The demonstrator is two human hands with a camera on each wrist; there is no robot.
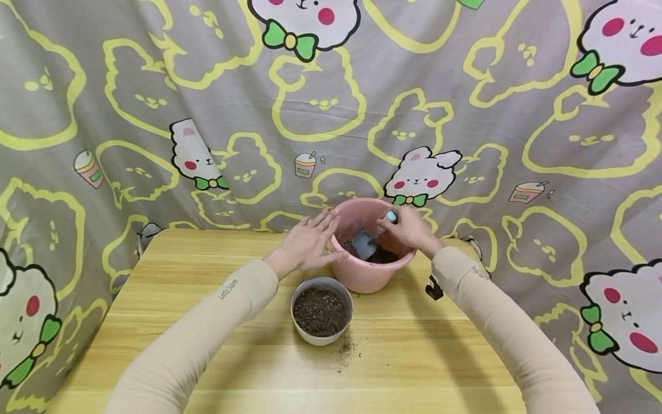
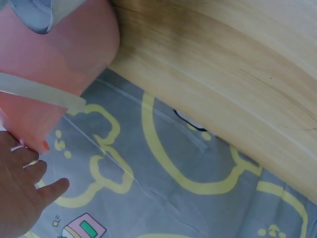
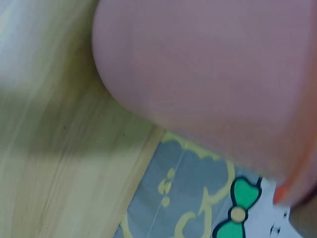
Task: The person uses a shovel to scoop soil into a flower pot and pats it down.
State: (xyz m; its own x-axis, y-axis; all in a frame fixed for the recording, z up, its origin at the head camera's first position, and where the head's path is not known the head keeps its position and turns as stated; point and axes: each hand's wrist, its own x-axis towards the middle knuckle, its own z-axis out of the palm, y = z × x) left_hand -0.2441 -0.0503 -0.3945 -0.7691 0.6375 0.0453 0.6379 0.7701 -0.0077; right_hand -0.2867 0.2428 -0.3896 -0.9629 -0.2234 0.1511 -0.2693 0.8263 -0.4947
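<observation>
On a pale wood-grain bench (image 1: 248, 368), the right grip (image 1: 416, 230) holds a blue-grey trowel (image 1: 364, 246) inside a round pink plastic bucket (image 1: 363, 279); the left grip (image 1: 309, 240), held wide, touches it.

Right hand (image 1: 412, 228) grips trowel (image 1: 364, 246) inside pink bucket (image 1: 364, 278).

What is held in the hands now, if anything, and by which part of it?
The right hand holds a small shovel by its handle; the left hand touches the pink bucket.
</observation>
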